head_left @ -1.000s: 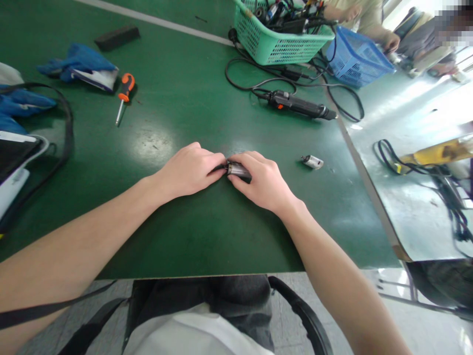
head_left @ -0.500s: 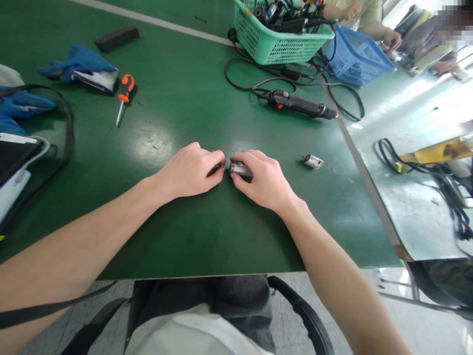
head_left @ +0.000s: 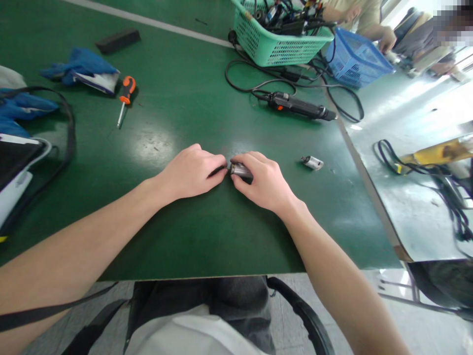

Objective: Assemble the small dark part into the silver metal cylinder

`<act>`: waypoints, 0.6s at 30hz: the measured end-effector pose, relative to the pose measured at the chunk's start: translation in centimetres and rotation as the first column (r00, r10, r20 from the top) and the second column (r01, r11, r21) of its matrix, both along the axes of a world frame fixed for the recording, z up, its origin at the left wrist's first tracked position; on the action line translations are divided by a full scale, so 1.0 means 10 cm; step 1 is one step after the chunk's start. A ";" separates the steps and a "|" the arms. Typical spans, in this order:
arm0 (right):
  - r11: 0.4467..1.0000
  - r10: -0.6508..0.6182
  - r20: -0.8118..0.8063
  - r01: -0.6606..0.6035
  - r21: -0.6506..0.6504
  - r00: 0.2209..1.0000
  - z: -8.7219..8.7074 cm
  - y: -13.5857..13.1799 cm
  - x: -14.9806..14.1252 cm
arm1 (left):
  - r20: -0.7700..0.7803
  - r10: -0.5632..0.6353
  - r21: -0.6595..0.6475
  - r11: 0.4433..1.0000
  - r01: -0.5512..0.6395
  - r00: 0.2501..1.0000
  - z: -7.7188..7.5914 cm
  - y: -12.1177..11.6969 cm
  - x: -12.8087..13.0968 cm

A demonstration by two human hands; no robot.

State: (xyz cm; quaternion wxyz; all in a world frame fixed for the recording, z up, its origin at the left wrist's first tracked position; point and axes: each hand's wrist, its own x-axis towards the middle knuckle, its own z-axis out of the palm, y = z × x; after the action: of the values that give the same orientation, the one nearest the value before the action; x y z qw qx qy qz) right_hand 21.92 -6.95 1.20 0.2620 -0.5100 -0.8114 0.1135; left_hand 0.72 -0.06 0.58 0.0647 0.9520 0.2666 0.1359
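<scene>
Near the middle of the green table (head_left: 192, 236), my right hand (head_left: 264, 177) is closed around a small silver cylindrical motor (head_left: 241, 170) that lies on its side, one end facing left. My left hand (head_left: 195, 170) is pinched just left of that end. Something small and dark shows between its thumb and forefinger, too hidden to name. The left fingertips sit very close to the motor's end; whether they touch it I cannot tell. A second silver motor (head_left: 313, 162) lies on the table to the right of my right hand.
A black electric screwdriver (head_left: 301, 106) with a looped cord lies beyond my hands. Behind it stand a full green basket (head_left: 281, 52) and a blue basket (head_left: 354, 61). An orange-handled screwdriver (head_left: 126, 96), blue cloth (head_left: 83, 66) and dark block (head_left: 118, 40) lie left. Another person's hand (head_left: 387, 40) is at upper right.
Half a second ago my left fingertips had drawn slightly away from the motor; now they are close to its end again. My right hand has shifted slightly right with the motor since the first frame.
</scene>
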 end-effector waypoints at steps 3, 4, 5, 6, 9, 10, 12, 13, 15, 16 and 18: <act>1.000 0.004 0.003 -0.004 0.004 1.000 0.00 0.00 0.00 | 0.009 -0.007 -0.001 1.000 0.007 1.000 0.00 0.00 -0.01; 1.000 0.006 0.003 -0.006 0.005 1.000 0.00 0.00 0.00 | 0.012 -0.010 -0.002 1.000 0.010 1.000 0.00 0.00 -0.01; 1.000 0.007 0.002 -0.007 0.007 1.000 0.00 0.00 -0.01 | 0.014 -0.013 -0.004 1.000 0.013 1.000 0.00 0.00 -0.01; 1.000 0.008 0.001 -0.008 0.009 1.000 0.00 0.00 -0.01 | 0.015 -0.016 -0.006 1.000 0.016 1.000 -0.01 0.00 -0.02; 1.000 0.008 -0.001 -0.008 0.009 1.000 0.00 0.00 -0.01 | 0.018 -0.024 -0.008 1.000 0.024 1.000 -0.01 0.01 -0.02; 1.000 0.007 0.001 -0.007 0.008 1.000 0.00 0.00 -0.01 | 0.017 -0.026 -0.007 1.000 0.027 1.000 -0.02 0.01 -0.02; 1.000 0.008 0.004 -0.008 0.009 1.000 0.00 0.00 -0.01 | 0.016 -0.029 -0.003 1.000 0.029 0.999 -0.02 0.01 -0.02; 1.000 0.010 0.004 -0.010 0.008 1.000 0.00 -0.01 -0.01 | 0.014 -0.029 -0.001 1.000 0.029 0.999 -0.02 0.01 -0.02; 1.000 0.015 0.001 -0.015 0.004 1.000 0.00 -0.01 -0.01 | 0.011 -0.026 0.000 1.000 0.026 1.000 -0.02 0.02 -0.02; 1.000 0.020 0.000 -0.020 0.001 1.000 0.00 -0.01 -0.01 | 0.009 -0.024 0.001 1.000 0.024 1.000 -0.03 0.02 -0.02; 1.000 0.031 -0.003 -0.031 -0.006 1.000 0.00 -0.01 -0.01 | 0.004 -0.024 0.005 1.000 0.024 1.000 -0.03 0.02 -0.02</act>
State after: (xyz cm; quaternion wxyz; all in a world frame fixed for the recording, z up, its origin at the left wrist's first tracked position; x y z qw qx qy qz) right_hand 21.81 -7.05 1.21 0.2598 -0.4982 -0.8183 0.1208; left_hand 0.49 0.10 0.29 0.0646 0.9550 0.2545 0.1378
